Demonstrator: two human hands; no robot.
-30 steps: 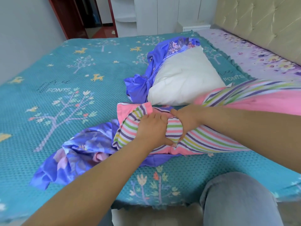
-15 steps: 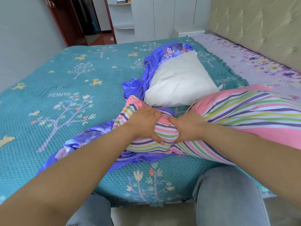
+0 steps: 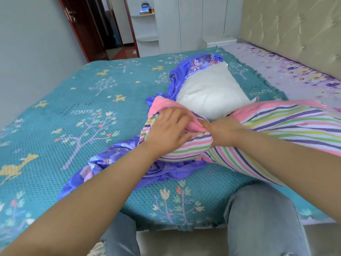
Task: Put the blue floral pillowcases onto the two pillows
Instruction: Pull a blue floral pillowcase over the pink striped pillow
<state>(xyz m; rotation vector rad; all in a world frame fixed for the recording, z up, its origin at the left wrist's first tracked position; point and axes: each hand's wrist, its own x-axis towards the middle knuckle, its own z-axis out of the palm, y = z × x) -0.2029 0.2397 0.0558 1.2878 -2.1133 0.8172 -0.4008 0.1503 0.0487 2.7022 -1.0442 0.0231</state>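
A pink pillow with coloured stripes lies across the near right of the bed, its left end bunched up. My right hand grips that bunched end. My left hand rests on the folded end with fingers spread and nearly straight. Under the striped pillow lies a crumpled blue floral pillowcase. Behind my hands sits a bare white pillow on a second blue floral pillowcase, which shows along its left and far sides.
A teal bedspread with tree and deer patterns covers the bed. A lilac floral sheet and padded beige headboard are at the right. My knees in jeans touch the bed's near edge. A grey wall is left, a doorway behind.
The striped pillow's end has been lifted and rolled up further. My left hand has loosened from a grip to a spread rest. The view has tilted up a little.
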